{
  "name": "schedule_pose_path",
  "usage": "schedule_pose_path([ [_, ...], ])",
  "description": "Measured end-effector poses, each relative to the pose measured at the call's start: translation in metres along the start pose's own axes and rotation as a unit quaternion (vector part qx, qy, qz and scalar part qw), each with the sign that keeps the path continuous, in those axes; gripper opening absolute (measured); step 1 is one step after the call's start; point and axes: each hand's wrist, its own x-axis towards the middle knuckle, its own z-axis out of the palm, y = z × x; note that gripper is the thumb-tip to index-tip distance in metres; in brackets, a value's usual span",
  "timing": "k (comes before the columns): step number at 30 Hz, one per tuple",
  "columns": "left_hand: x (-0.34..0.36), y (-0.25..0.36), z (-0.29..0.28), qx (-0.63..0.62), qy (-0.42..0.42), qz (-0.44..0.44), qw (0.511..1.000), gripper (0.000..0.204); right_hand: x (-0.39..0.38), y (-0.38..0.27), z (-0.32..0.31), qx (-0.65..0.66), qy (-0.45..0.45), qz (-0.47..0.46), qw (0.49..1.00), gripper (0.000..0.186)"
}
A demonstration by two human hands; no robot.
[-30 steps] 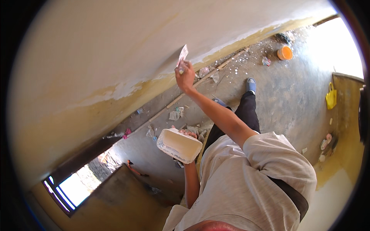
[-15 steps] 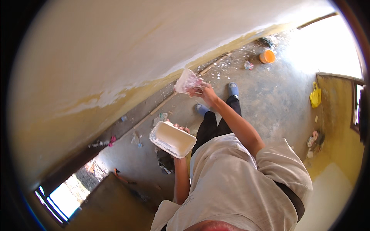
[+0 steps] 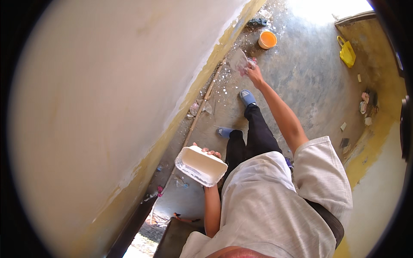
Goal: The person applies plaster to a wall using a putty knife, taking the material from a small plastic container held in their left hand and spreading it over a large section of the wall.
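Observation:
My left hand (image 3: 211, 152) is closed on the far rim of a white rectangular tray (image 3: 203, 164), its fingers showing over the edge. The tray is tilted, with pale smears along its near side. Stretched far ahead, my right hand (image 3: 254, 75) grips a broad, flat putty scraper (image 3: 238, 60) coated in whitish material. The blade points toward the wall (image 3: 107, 94) on the left, which is pale above with a bare yellow band low down. Whether the blade touches the wall, I cannot tell.
An orange bucket (image 3: 267, 40) stands on the concrete floor (image 3: 297, 81) beyond my right hand. White flecks and a long wooden strip (image 3: 201, 109) lie along the wall's foot. A yellow bag (image 3: 346, 52) hangs at the right wall, with small litter below. My blue slippers (image 3: 247, 98) are between.
My view has turned, so the wall now runs more steeply up the left. My right hand has moved the scraper farther ahead and rightward. The tray stays in my left hand.

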Motion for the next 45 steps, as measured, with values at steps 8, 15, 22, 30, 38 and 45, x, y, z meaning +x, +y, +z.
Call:
schedule_pose_path([
  [8, 0.049, -0.033, 0.016, 0.023, 0.047, -0.012, 0.999, 0.057, 0.146, -0.041, 0.034, -0.255, 0.146, -0.102, 0.95, 0.039],
  [15, 0.049, -0.022, 0.008, -0.019, 0.063, 0.021, 0.998, 0.052, 0.164, -0.049, 0.096, -0.228, 0.132, -0.113, 0.958, 0.045],
  [22, 0.027, 0.03, -0.041, -0.055, 0.08, 0.048, 0.994, 0.054, 0.109, 0.006, 0.206, -0.16, 0.145, -0.183, 0.959, 0.041],
  [30, -0.02, 0.098, -0.12, -0.076, 0.098, 0.126, 0.984, 0.053, 0.02, 0.1, 0.348, -0.204, 0.165, -0.246, 0.933, 0.035],
  [38, -0.05, 0.132, -0.187, -0.131, 0.117, 0.235, 0.956, 0.05, -0.081, 0.207, 0.456, -0.187, 0.033, -0.165, 0.968, 0.06],
  [45, -0.067, 0.14, -0.212, -0.149, 0.097, 0.301, 0.937, 0.05, -0.193, 0.263, 0.547, -0.226, -0.047, -0.139, 0.963, 0.063],
])
